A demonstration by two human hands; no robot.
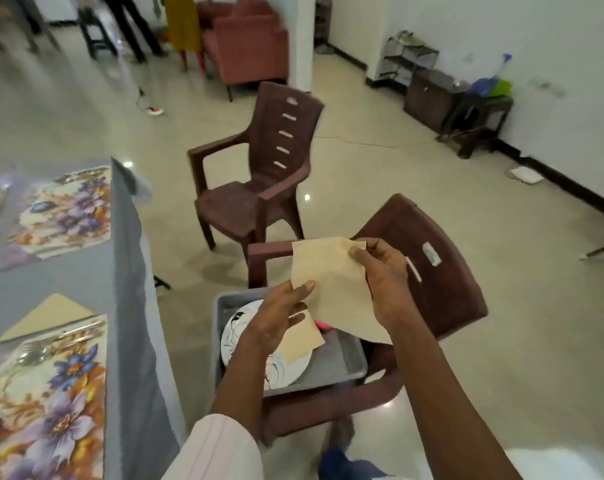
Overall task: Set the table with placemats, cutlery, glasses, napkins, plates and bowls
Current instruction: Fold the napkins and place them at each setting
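Grip: both hands grasp one beige napkin (331, 289), held in the air above the tub; left hand (280, 320) pinches its lower left edge, right hand (380, 282) pinches its top right corner.
Napkin state: partly unfolded or mid-fold, can't tell which; hanging slack between the two pinches.
Tub: one grey tub (342, 358) sits on the seat of the near brown chair (446, 271); inside are one white patterned plate (259, 348), a second beige napkin (300, 341) lying on the plate, and something pink, mostly hidden under the held napkin.
Surface: grey-clothed surface (86, 271) to the left, well apart from the tub.
Near setting: floral placemat (51, 403) with cutlery (51, 344) along its top edge, piece count unclear from blur; one folded triangular napkin (47, 315) just beyond it.
Far setting: second floral placemat (65, 209), no napkin visible beside it; likely target for the held one.
Count: napkins 3 visible, placemats 2 full plus a sliver of a third at the left edge, plates 1, brown chairs 2.
Risk 1: thin pinches on limp cloth; a quick swing toward the surface could slip a corner and drop it to the floor.
Risk 2: fold done mid-air may come out skewed versus the laid triangle.
Risk 3: tub on a chair seat; a knock could tip the plate.
Far: second chair (259, 174) stands empty; people's legs at the back.
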